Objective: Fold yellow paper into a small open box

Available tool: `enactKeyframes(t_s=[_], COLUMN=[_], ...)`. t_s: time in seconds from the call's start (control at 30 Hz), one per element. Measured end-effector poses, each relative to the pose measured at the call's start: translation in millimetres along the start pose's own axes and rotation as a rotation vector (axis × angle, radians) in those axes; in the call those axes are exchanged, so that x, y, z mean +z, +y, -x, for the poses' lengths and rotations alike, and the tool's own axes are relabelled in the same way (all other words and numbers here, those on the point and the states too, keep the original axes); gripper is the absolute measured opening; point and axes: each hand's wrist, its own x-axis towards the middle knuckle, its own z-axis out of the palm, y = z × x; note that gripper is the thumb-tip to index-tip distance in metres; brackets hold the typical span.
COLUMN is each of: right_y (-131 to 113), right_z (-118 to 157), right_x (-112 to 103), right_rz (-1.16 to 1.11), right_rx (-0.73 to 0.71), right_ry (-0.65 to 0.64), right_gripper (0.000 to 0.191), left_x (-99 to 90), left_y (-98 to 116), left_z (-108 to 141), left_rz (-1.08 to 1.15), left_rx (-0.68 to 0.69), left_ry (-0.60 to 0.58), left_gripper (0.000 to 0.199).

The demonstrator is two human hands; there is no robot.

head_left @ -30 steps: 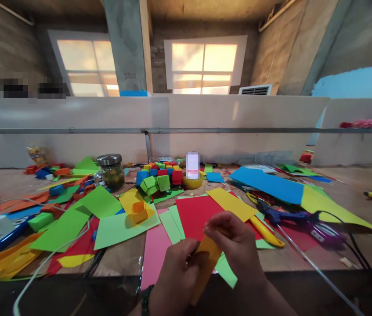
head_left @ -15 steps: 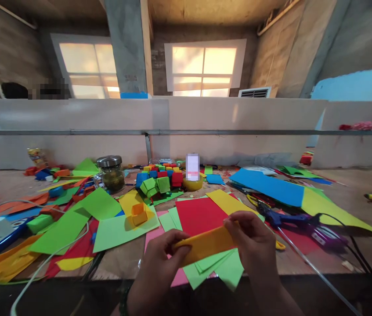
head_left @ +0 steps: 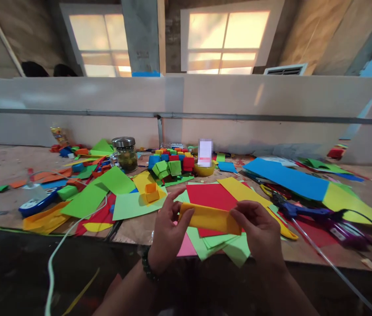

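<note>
A folded strip of orange-yellow paper [head_left: 210,218] is stretched between my two hands above the near part of the table. My left hand [head_left: 171,224], with a dark bead bracelet at the wrist, pinches its left end between thumb and fingers. At the right end, my right hand [head_left: 258,224] pinches it the same way. Beneath and behind the strip lie a red sheet [head_left: 205,195] and light green sheets [head_left: 220,242]. A small folded orange paper piece [head_left: 152,193] sits on paper to the left of the strip.
Colored paper cubes [head_left: 174,167] are piled behind, beside a glass jar [head_left: 124,154] and a phone [head_left: 204,152] propped on a yellow roll. A purple glue gun [head_left: 345,230] and scissors [head_left: 271,193] lie right. A white cable [head_left: 51,259] hangs over the left front edge.
The camera view has tilted down and shifted left. My hands still hold the orange-yellow strip, which now slopes down to the right; my left fingers are raised higher.
</note>
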Motion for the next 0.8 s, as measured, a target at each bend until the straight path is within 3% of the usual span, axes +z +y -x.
enactKeyframes(t_s=[0.17,0.33,0.47,0.53,0.7,0.8], right_y=[16.6,17.2,13.0,9.1,-8.0,-15.7], right_z=[1.1,4.5,5.8,4.9,0.6,-1.2], right_x=[-0.2,1.4,-0.4,-2.0,-4.8,-5.8], right_rz=[-0.056,-0.063,-0.028,-0.012,0.043,0.073], right_rx=[0.006,0.031,0.008,-0.032,-0.179,-0.264], right_ry=[0.042,0.024,0.006,-0.001,-0.06,-0.091], right_gripper=[0.026,0.023,0.022,0.021,0.015,0.011], left_x=[3.9,2.5,-5.2,-9.4,-16.8,-20.2], left_y=[0.9,6.6,12.4,13.9,11.8,11.8], left_z=[1.5,1.2,-0.1,-2.1,-10.4,-16.1], left_rz=[-0.054,-0.063,-0.129,-0.118,0.028,-0.009], left_rx=[0.028,0.07,0.156,0.112,-0.179,-0.241], left_ry=[-0.042,-0.056,-0.2,-0.234,-0.187,-0.245], left_gripper=[0.041,0.03,0.026,0.032,0.046,0.054])
